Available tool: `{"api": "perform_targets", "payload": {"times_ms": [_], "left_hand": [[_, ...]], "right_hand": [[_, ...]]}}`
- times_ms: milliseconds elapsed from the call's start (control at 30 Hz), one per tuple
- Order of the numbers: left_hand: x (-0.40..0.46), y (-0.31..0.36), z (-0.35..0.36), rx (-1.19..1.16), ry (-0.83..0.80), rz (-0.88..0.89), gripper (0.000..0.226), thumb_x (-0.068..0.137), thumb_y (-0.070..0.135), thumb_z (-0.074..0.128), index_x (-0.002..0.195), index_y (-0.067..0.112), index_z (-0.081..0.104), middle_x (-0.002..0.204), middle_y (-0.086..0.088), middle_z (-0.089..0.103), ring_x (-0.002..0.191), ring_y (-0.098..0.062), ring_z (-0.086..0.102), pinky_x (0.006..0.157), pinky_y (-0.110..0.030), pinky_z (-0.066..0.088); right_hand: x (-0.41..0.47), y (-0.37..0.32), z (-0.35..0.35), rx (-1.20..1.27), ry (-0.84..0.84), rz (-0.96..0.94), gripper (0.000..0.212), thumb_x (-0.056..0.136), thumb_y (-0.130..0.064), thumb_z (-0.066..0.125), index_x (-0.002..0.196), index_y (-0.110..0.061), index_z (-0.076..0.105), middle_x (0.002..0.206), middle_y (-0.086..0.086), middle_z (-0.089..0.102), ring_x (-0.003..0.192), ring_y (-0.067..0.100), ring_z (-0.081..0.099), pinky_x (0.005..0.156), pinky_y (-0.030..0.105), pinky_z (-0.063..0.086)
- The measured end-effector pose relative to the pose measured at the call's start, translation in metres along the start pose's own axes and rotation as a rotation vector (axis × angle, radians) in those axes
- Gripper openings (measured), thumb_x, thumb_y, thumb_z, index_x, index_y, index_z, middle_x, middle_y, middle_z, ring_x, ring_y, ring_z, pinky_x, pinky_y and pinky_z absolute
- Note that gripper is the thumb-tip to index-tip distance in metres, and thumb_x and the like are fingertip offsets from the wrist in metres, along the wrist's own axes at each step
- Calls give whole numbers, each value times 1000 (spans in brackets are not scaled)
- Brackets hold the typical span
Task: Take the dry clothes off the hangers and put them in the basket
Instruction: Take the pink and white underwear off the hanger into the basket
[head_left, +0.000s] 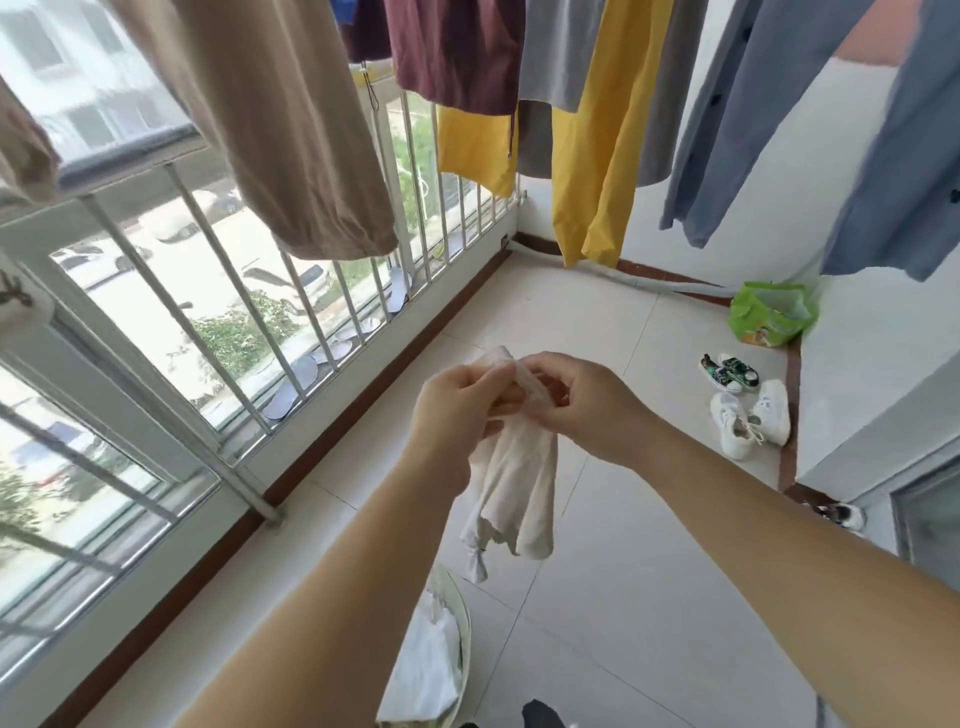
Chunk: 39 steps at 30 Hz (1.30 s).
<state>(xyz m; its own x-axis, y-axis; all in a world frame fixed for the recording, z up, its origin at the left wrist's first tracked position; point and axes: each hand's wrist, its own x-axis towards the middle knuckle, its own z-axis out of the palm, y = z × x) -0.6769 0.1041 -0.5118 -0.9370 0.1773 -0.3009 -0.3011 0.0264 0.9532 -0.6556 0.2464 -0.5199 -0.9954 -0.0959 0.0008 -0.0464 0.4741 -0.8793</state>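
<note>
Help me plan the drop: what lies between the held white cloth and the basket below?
Nothing: head view shows only bare floor tile between the white cloth and the basket rim.

Soft, matt, crumpled cream cloth garment (514, 488); glossy pale tiled floor (623, 597); smooth white-painted metal railing bars (228, 291); matt woven yellow fabric (597, 156).

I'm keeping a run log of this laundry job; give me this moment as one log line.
step: small white garment off hanger | left hand: grips it | right hand: pinches it | basket: below, holds white cloth | hanging clothes remain
</note>
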Motion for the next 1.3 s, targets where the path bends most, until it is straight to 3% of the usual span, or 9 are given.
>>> {"api": "perform_targets", "payload": {"times_ms": [67,167,300,400,467,733,867,1133,1300], "left_hand": [[0,-6,-19,181,111,129,12,83,17,66,93,11,61,89,-10,66,77,-18,60,68,-30,50],[2,-17,-45,828,196,387,57,79,23,68,129,25,41,123,-10,39,106,-19,40,90,-31,38],[7,-28,-81,1339,-3,238,52,74,44,69,122,31,53,138,0,28,130,-24,25,109,-42,20],[10,-38,-103,1186,-63,168,23,80,34,65,88,15,56,105,-3,55,99,-24,54,84,-33,46],[6,-45,-115,1103,-79,174,17,82,21,60,80,13,46,83,-5,57,80,-26,57,66,-31,45],[0,-73,-146,1092,-119,206,15,88,13,53,103,10,56,92,-6,61,85,-25,57,72,-32,47],[5,-93,-164,1182,-124,200,12,87,8,48,75,10,47,80,-12,60,78,-30,58,66,-34,45],[18,-145,-222,1217,-53,126,9,88,8,48,84,9,55,86,-8,62,82,-29,56,69,-38,47],[38,-188,-248,1223,3,113,12,84,4,48,76,12,50,78,-3,55,76,-27,52,65,-36,45]], "right_hand": [[6,-10,7,-44,-25,-5,27,84,3,55,105,-9,66,93,9,67,82,17,59,75,31,52],[12,-24,18,-68,-110,-11,22,83,2,58,98,-8,69,89,8,68,80,15,60,73,29,52],[18,-41,35,-146,-235,-50,17,82,-5,63,95,-12,71,83,-1,67,73,6,56,68,19,48],[22,-42,42,-262,-280,-47,20,80,-4,62,94,-17,70,81,-3,65,72,6,55,65,16,44],[25,-39,46,-369,-279,-29,22,80,-5,61,97,-16,70,86,0,67,78,12,57,69,22,45],[44,-22,85,-1140,-278,-8,19,81,-6,52,92,-15,66,93,4,63,86,24,60,59,24,35],[53,-4,114,-879,-259,27,17,81,-3,48,88,-11,60,96,9,61,89,28,57,65,28,37],[68,23,182,-482,-462,19,14,74,-13,73,74,-14,59,93,5,57,84,20,55,80,30,47],[87,53,234,-301,-508,91,23,72,1,60,70,-20,50,86,3,63,71,15,51,51,9,35]]}}
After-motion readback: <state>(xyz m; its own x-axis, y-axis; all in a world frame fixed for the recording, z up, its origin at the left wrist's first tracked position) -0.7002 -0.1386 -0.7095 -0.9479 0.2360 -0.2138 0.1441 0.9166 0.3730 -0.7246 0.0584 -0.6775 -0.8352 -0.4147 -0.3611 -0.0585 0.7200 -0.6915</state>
